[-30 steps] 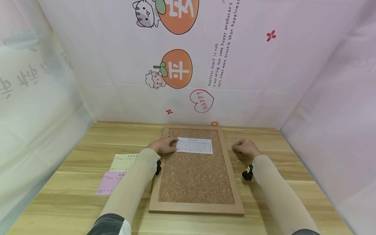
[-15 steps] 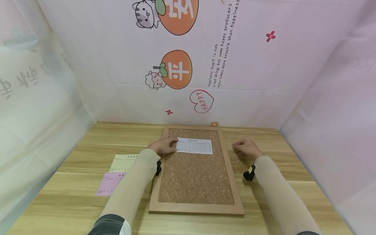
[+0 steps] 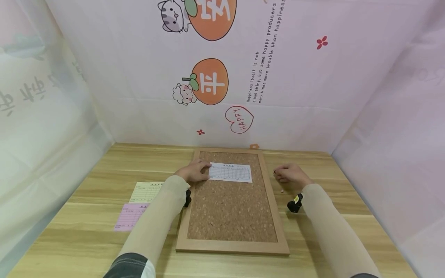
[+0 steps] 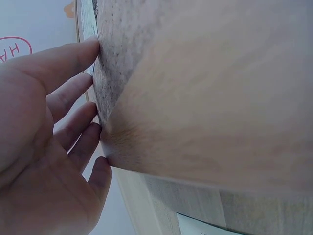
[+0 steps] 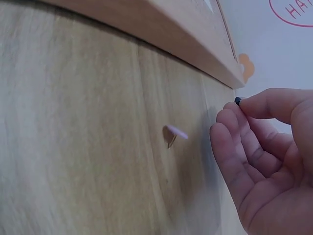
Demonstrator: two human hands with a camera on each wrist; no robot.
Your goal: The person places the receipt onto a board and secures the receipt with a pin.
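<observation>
Pushpin (image 5: 238,101), small and dark, sits pinched between the thumb and first finger of the right hand (image 3: 290,173). The other fingers (image 5: 230,147) of that hand curl in loosely. The hand is over the tabletop (image 3: 333,193), just to the right of the cork board (image 3: 232,210). One more pin, a pink one (image 5: 174,133) with a round flat head, lies on the wood near those fingers, not touching them.

The left hand (image 3: 193,171) lies flat with straight fingers (image 4: 73,58) spread a little. Its fingertips press on the left end of one white paper slip (image 3: 231,172). The slip is a thin rectangle with small printed lines, and it lies across the top part of the board.

The one board is a long rectangle. Its middle is brown, speckled cork that looks rough, and a smooth, light wooden frame goes all around it. The tabletop is pale wood with long stripes.

Two more paper slips lie to the left of the board: one yellow slip (image 3: 146,192) and one pink slip (image 3: 130,216) just below it. Both arms wear tan sleeves (image 3: 153,222), and each wrist has a small black camera (image 3: 294,204).
</observation>
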